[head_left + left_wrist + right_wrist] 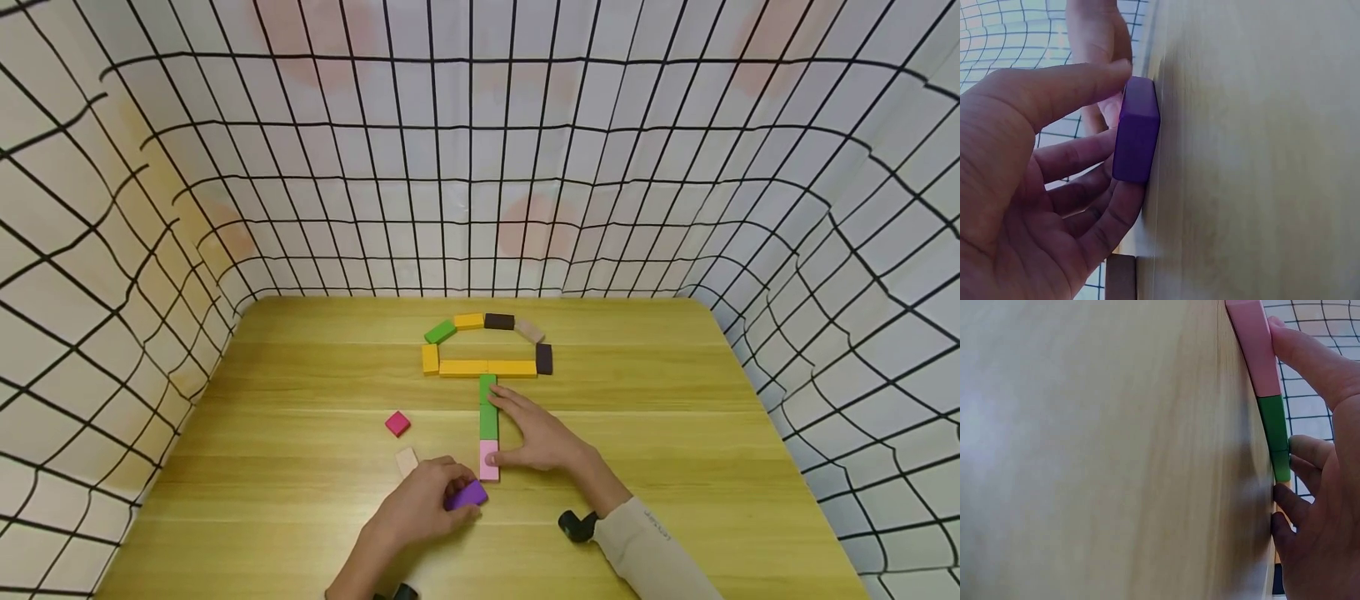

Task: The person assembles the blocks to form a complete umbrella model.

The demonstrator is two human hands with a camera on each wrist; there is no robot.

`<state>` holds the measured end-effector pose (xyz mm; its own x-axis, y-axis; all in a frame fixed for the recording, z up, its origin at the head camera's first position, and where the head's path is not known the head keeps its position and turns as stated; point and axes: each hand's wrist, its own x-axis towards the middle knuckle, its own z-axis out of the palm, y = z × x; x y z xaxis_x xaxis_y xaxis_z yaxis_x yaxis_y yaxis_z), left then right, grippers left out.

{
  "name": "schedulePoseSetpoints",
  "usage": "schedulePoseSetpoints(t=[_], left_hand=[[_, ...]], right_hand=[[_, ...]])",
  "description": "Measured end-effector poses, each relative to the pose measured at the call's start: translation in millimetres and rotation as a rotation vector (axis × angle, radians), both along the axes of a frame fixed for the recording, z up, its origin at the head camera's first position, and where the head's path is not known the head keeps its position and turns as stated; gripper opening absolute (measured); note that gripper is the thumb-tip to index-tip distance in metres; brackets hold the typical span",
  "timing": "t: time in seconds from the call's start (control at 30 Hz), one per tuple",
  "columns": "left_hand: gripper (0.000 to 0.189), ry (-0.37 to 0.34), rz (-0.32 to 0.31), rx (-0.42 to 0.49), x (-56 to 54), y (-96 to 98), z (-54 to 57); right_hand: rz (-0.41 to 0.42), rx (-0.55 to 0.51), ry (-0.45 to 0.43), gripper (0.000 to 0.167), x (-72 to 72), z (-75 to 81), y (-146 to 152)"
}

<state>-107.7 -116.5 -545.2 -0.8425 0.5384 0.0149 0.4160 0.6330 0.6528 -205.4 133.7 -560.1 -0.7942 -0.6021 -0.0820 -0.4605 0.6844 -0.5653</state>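
Observation:
In the head view my left hand [423, 504] grips a purple block [468, 496] close over the table, just below a column of blocks. The left wrist view shows thumb and fingers curled round that purple block [1137, 131]. My right hand [546, 433] rests over the column with fingers spread. Its thumb touches the pink block [489, 461] and its fingertips lie at the upper green block [487, 388]; a second green block [488, 422] sits between these two. In the right wrist view the thumb presses the top of the pink block [1255, 347].
Above the column, yellow bars [463, 368] form the base of an arch of green, yellow, dark and beige blocks. Left of the column lie a red block [397, 423] and a cream block [407, 461], partly behind my left hand. A black grid-patterned sheet [480, 150] surrounds the wooden table [637, 375].

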Motion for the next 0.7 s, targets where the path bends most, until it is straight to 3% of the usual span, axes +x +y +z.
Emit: schedulePoseSetpoints(t=[0.7], left_hand=[[0.034,0.003,0.028,-0.011,-0.8,5.8,-3.2]], right_hand=[[0.0,-0.008,-0.013,0.105,0.2,1.0,-0.8]])
